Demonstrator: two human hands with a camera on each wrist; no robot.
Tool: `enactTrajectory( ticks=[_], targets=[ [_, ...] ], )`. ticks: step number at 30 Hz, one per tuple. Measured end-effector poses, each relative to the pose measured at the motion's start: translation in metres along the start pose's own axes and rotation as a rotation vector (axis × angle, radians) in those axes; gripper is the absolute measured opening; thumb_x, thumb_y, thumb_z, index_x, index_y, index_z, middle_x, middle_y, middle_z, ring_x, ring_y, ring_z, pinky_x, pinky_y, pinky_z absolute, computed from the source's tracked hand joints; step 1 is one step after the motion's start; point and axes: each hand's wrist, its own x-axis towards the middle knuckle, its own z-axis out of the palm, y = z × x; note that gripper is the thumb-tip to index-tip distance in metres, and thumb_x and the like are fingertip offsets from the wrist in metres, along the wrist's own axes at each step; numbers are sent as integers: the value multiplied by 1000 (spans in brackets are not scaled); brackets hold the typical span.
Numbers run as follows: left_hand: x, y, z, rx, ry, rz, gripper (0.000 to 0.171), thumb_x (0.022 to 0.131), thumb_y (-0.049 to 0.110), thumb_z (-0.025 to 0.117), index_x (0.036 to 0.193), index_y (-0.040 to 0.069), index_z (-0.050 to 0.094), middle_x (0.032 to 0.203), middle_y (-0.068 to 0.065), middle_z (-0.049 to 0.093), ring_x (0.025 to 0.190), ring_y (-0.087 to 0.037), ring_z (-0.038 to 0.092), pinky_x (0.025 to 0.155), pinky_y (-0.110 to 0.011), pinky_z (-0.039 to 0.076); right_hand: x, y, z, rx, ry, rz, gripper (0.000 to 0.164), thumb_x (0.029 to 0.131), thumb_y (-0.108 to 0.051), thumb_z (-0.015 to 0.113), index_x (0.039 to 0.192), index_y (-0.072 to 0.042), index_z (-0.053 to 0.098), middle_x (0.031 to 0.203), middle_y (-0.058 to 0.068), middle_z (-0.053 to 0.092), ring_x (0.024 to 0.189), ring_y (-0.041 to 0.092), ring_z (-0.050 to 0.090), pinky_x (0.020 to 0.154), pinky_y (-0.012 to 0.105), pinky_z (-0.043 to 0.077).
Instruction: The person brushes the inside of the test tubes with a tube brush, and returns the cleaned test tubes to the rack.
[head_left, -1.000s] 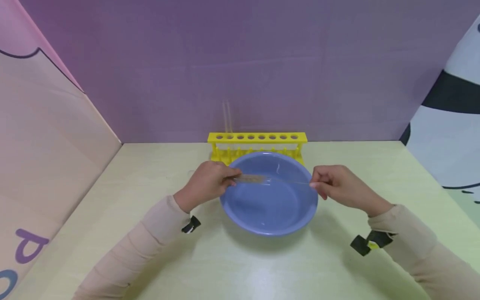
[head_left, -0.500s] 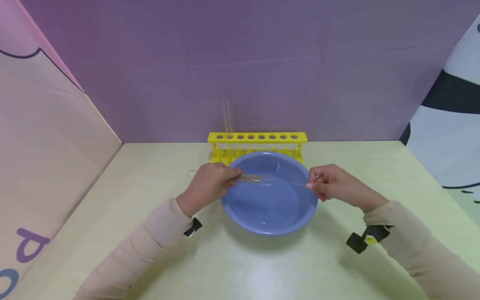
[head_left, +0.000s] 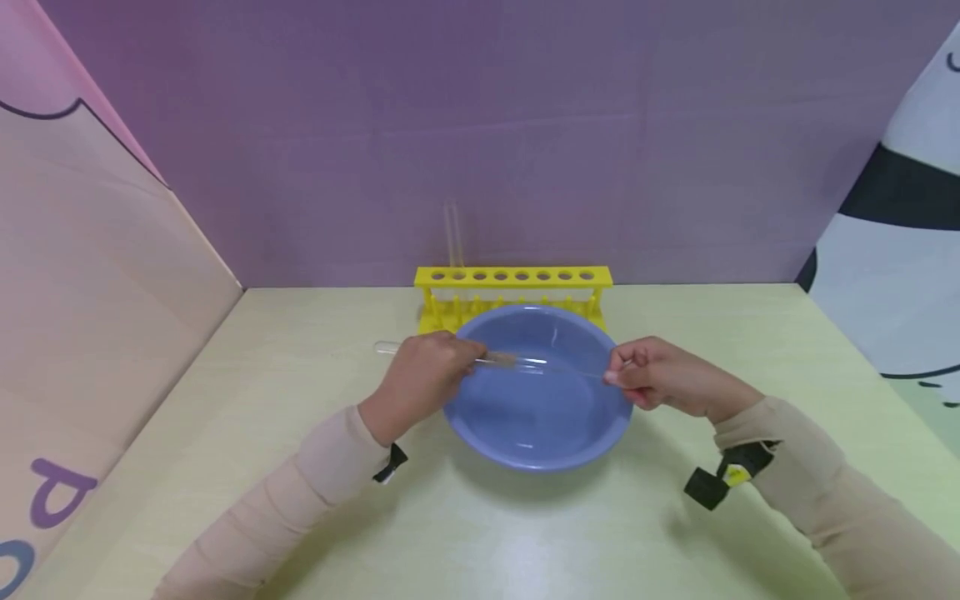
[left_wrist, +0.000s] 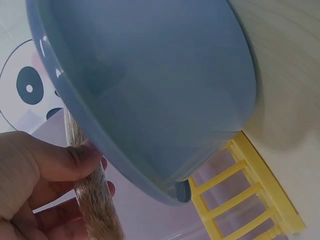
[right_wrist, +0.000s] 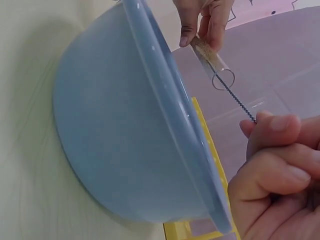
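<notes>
A clear glass test tube (head_left: 534, 364) lies nearly level over the blue basin (head_left: 536, 433), held by my left hand (head_left: 423, 375). Its rounded end sticks out past the left of that hand. Inside the tube sit the tan bristles of a test tube brush (left_wrist: 100, 210). My right hand (head_left: 667, 379), at the basin's right rim, pinches the brush's twisted wire handle (right_wrist: 235, 97) between thumb and fingers. In the right wrist view the wire runs out through the tube's open mouth (right_wrist: 223, 79). The left fingers hide the tube's middle.
Behind the basin stands a yellow test tube rack (head_left: 513, 277). Another clear tube (head_left: 454, 233) stands upright in it, toward the left end. A purple wall (head_left: 525, 150) closes off the back of the pale table (head_left: 487, 542).
My right hand has moved left, toward the left hand, and the bristles sit deeper in the tube. My left hand has shifted slightly right and nearer to me.
</notes>
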Motion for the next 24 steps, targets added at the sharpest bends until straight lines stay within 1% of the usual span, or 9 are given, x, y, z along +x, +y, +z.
enactTrajectory(
  ticks=[5, 9, 12, 18, 20, 24],
  targets=[
    [-1, 1, 1, 19, 30, 23, 27, 72, -9, 71, 95, 5, 73, 83, -3, 72, 69, -19, 67, 56, -27, 53, 3, 3, 1, 18, -14, 14, 19, 95, -6, 49, 77, -8, 52, 56, -7, 45, 47, 5, 32, 46, 23, 22],
    [-1, 1, 1, 27, 47, 38, 29, 70, -11, 68, 93, 6, 73, 80, -2, 72, 68, -18, 67, 55, -27, 52, 6, 4, 3, 1, -15, 3, 19, 95, -5, 50, 76, -5, 51, 55, -6, 45, 47, 5, 32, 46, 22, 23],
    [-1, 0, 2, 18, 53, 33, 29, 69, -12, 68, 93, 6, 73, 80, -2, 72, 68, -17, 68, 54, -26, 52, 7, 3, 6, -34, 22, 6, 18, 95, -6, 51, 77, -1, 50, 55, -5, 45, 47, 5, 32, 46, 22, 24],
    [0, 0, 1, -12, 56, 21, 25, 71, -7, 74, 92, 6, 74, 82, -2, 73, 70, -17, 69, 56, -26, 53, 9, -4, 14, -126, 108, 22, 23, 94, -6, 52, 83, 13, 45, 54, -3, 46, 47, 5, 36, 47, 22, 28],
    [0, 0, 1, -21, 53, 19, 25, 71, -7, 74, 92, 6, 74, 82, -2, 73, 70, -16, 69, 56, -26, 53, 10, -6, 17, -162, 136, 23, 23, 94, -5, 52, 85, 15, 45, 54, -2, 45, 48, 6, 37, 47, 21, 30],
    [0, 0, 2, -48, 44, 14, 25, 72, -8, 70, 91, 8, 74, 83, 1, 73, 66, -13, 68, 49, -21, 47, 11, -6, 23, -260, 172, -13, 20, 94, -4, 52, 84, 13, 47, 54, 0, 44, 48, 7, 38, 46, 21, 31]
  ],
)
